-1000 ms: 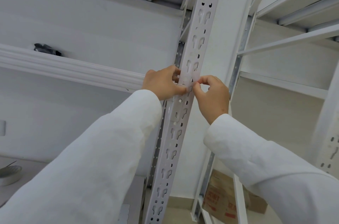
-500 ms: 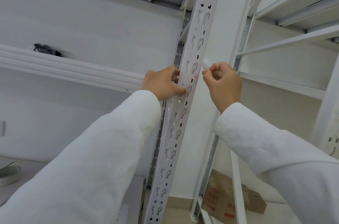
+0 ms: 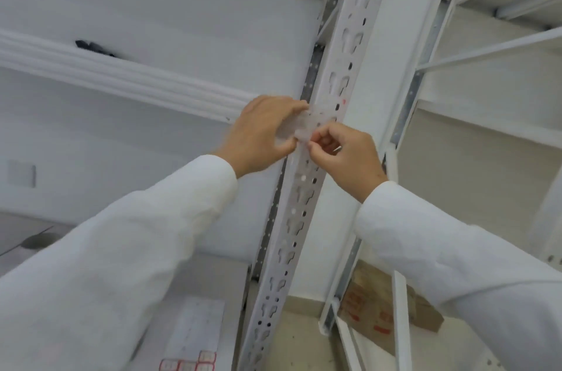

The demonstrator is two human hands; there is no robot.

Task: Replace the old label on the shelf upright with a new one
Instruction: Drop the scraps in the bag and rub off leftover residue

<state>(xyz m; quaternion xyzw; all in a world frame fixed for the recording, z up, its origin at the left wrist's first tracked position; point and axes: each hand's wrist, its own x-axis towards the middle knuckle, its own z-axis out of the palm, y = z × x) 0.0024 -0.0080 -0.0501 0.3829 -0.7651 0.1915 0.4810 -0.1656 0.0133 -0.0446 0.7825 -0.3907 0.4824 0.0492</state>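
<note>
The white perforated shelf upright [image 3: 299, 197] runs up the middle of the head view. My left hand [image 3: 261, 133] is at its left edge, fingertips against the metal. A small translucent whitish label [image 3: 296, 129] lies across those fingers and partly over the upright. My right hand [image 3: 346, 154] is curled just right of it, thumb and forefinger pinching the label's lower right edge. Motion blur hides how much of the label sticks to the metal. A small red mark [image 3: 344, 101] shows on the upright above my hands.
A sheet of red-bordered labels [image 3: 191, 364] lies on a grey surface at the bottom left. A cardboard box [image 3: 383, 306] sits on the floor at the lower right. A shelf beam [image 3: 121, 78] runs left, with a dark object [image 3: 92, 47] on it. More racking stands to the right.
My right hand, which had pulled away to the right with a small white piece, has come back down to my left hand at the upright. The camera has tilted slightly downward.
</note>
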